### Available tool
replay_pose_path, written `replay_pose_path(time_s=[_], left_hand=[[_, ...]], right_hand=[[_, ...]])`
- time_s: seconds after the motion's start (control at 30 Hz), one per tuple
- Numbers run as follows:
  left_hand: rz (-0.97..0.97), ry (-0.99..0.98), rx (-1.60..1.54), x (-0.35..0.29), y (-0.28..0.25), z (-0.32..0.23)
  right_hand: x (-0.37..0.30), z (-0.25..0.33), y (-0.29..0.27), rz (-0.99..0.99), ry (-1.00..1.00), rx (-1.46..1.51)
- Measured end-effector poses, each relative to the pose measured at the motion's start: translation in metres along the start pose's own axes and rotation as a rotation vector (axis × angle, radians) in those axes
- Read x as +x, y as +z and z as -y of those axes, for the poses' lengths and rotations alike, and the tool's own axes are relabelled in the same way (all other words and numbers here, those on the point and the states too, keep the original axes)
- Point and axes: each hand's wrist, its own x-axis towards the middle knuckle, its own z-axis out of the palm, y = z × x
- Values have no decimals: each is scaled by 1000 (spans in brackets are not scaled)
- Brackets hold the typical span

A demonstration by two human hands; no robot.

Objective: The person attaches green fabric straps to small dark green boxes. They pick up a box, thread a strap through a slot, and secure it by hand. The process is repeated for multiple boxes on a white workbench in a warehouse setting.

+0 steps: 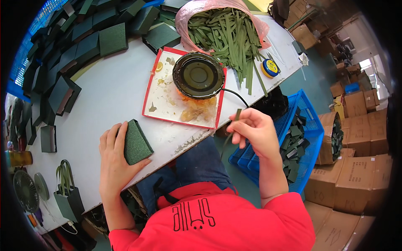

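Observation:
My left hand (112, 157) is closed around a small dark green box-shaped paper bag (137, 143) near the table's front edge. Past that edge, in the air, my right hand (258, 130) pinches a narrow green strip (226, 144) that hangs below the fingers. Between and beyond both hands stands a round pot of dark liquid (198, 75), its side streaked with amber drips. It rests on a red-edged white board (162, 109) smeared with dried amber residue. Behind it, many loose green strips (228, 37) spill from a pink plastic bag (188, 11).
Rows of green box-shaped bags (86, 46) cover the table's far left. A green bag with strip handles (68, 196) and a fan (26, 190) stand nearer. A blue-yellow tin (270, 67) lies right, a black cord (238, 95) beside the pot. Blue crate (312, 144) and cartons (354, 175) occupy the right.

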Motion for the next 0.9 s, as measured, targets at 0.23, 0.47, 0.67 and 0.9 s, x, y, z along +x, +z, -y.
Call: replay_pose_path(time_s=[0.23,0.47,0.67,0.9], left_hand=[[31,-9,-49,0,-2,-3],[121,106,-46,-3,-12,1],[124,69,-79,-4,-10,3],[102,60,-40,-4,-8,-1]], right_hand=[[37,-30,12,-16,-41,233],[46,-31,23,8,-40,216],[54,-32,30,-39,-68,218],[62,-34,35,-73,-61,228]])
